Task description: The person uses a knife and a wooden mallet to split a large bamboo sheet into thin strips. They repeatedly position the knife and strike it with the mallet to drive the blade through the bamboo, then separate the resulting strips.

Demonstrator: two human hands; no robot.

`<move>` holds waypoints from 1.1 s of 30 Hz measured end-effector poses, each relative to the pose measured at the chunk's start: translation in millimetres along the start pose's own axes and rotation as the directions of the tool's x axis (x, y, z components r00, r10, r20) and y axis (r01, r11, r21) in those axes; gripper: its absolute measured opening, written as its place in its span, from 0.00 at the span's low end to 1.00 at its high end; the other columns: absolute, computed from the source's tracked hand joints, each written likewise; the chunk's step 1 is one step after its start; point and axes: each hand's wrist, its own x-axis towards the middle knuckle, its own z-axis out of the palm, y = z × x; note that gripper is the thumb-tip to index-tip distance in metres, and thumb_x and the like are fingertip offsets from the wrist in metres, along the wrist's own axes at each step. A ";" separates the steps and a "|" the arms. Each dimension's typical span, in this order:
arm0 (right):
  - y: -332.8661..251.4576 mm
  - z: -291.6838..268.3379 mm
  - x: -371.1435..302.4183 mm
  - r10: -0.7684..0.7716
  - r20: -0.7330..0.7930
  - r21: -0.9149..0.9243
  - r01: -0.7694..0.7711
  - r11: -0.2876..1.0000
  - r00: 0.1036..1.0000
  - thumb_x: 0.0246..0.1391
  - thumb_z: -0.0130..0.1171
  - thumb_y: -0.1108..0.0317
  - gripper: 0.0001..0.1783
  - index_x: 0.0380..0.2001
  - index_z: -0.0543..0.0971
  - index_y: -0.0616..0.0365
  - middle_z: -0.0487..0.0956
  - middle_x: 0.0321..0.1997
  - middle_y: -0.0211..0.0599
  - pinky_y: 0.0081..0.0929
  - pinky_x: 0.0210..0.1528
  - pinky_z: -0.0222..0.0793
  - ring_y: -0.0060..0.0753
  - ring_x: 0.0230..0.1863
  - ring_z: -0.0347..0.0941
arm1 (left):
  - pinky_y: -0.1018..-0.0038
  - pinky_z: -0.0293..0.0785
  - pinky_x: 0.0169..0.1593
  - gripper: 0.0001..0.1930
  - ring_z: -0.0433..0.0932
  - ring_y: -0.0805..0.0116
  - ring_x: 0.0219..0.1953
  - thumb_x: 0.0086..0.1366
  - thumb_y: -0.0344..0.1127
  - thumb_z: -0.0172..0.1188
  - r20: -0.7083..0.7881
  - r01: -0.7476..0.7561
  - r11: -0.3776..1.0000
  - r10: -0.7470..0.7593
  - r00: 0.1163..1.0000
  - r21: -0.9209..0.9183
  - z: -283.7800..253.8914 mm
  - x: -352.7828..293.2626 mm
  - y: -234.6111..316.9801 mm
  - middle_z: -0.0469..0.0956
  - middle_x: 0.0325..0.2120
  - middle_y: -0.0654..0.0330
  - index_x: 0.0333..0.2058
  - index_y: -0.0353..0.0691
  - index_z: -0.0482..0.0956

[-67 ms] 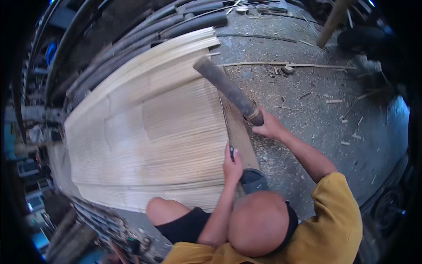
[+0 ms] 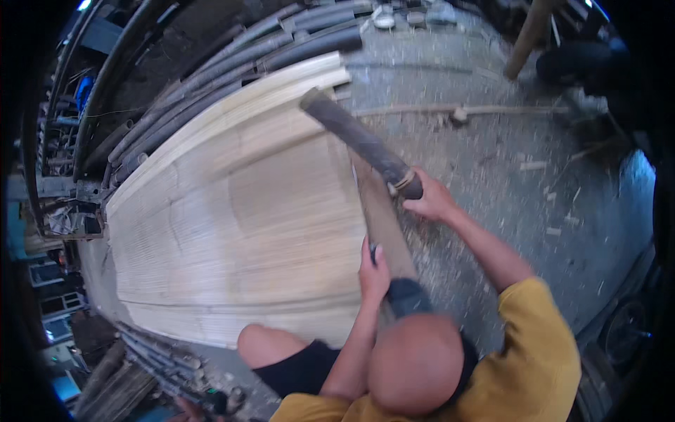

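Note:
A wide mat of pale, thin slats laid side by side (image 2: 232, 232) spreads across the left and middle of the view. At its right edge my left hand (image 2: 374, 273) is closed around a small dark object (image 2: 373, 254), mostly hidden by the fingers. A wooden board (image 2: 383, 218) runs along that edge, close to my left hand. My right hand (image 2: 430, 197) grips a thick, dark wooden club (image 2: 362, 144) by its narrower end, near a light band. The club slants up and left, its far end over the mat's upper right corner.
Dark poles (image 2: 309, 49) lie stacked beyond the mat. Wood chips and shavings litter the grey floor (image 2: 506, 183) on the right, where a long thin strip (image 2: 492, 110) also lies. An upright post (image 2: 527, 42) and a wheel (image 2: 624, 330) stand farther right. My bare knees are close below.
The whole view has shifted slightly. The club's far end has swung a little to the left, while both hands keep their holds near the same places.

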 end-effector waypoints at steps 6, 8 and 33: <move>-42.4 -49.7 9.2 0.012 -0.180 0.252 0.034 0.967 0.984 0.44 0.70 0.60 0.40 0.62 0.72 0.60 0.82 0.51 0.41 0.32 0.54 0.74 0.32 0.49 0.79 | 0.60 0.72 0.60 0.29 0.76 0.41 0.60 0.76 0.44 0.49 0.075 0.109 0.994 -0.111 0.991 0.022 -0.7 3.6 42.3 0.75 0.58 0.37 0.71 0.43 0.60; -49.6 -50.0 8.6 0.023 -0.198 0.381 0.055 0.923 0.980 0.43 0.72 0.61 0.38 0.59 0.73 0.61 0.82 0.48 0.41 0.32 0.49 0.75 0.32 0.46 0.79 | 0.58 0.73 0.60 0.29 0.77 0.39 0.59 0.76 0.45 0.49 0.062 0.097 0.995 -0.098 0.993 0.023 -1.8 3.6 40.9 0.75 0.58 0.37 0.72 0.45 0.59; -20.2 -9.5 2.3 0.031 -0.099 0.019 -0.029 0.999 0.995 0.38 0.70 0.52 0.48 0.66 0.70 0.53 0.80 0.57 0.58 0.46 0.59 0.72 0.60 0.57 0.78 | 0.65 0.70 0.62 0.29 0.76 0.49 0.61 0.77 0.43 0.50 0.061 0.073 0.997 -0.072 0.996 -0.015 -6.3 -25.7 -19.1 0.75 0.59 0.39 0.71 0.38 0.60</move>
